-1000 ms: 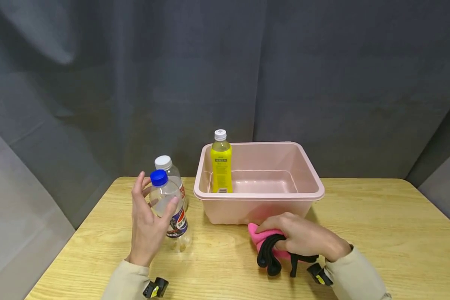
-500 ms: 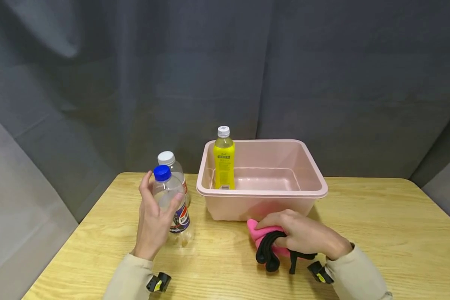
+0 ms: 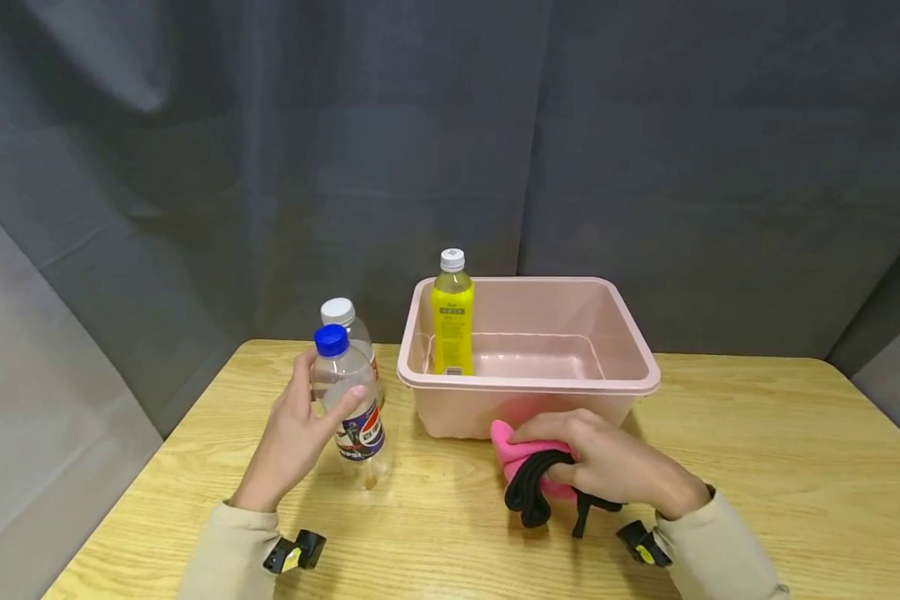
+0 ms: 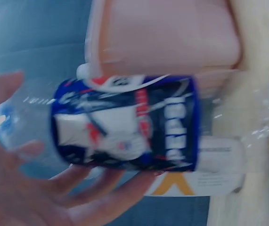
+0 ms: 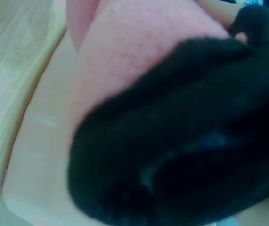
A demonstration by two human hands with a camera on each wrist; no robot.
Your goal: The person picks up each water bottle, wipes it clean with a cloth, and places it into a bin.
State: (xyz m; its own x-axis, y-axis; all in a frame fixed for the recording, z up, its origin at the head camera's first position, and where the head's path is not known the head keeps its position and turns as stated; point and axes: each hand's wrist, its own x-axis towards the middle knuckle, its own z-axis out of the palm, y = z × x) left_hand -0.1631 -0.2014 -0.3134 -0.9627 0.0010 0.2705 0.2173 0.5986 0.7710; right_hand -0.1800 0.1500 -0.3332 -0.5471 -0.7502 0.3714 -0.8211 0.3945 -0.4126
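Observation:
A clear Pepsi bottle (image 3: 359,431) with a blue cap stands upright on the table at the left. My left hand (image 3: 290,432) is around its upper part, thumb across the front and fingers behind; the left wrist view shows several fingers along the blurred Pepsi bottle (image 4: 125,125). My right hand (image 3: 607,458) grips a bunched pink and black fabric item (image 3: 528,475) low in front of the pink bin. Close up in the right wrist view, the fabric item (image 5: 162,136) fills most of the picture, its black folds over the pink part; its kind cannot be told.
The pale pink bin (image 3: 517,385) stands at the middle of the wooden table (image 3: 757,467). A yellow-labelled bottle (image 3: 453,329) is upright in its left end. Just behind the Pepsi bottle stands a white-capped clear bottle (image 3: 338,312). A dark curtain (image 3: 390,150) hangs behind.
My left hand's fingers have drawn in closer to the Pepsi bottle and its wrist has swung left. The right hand keeps the fabric item near the same spot. The head view has shifted slightly.

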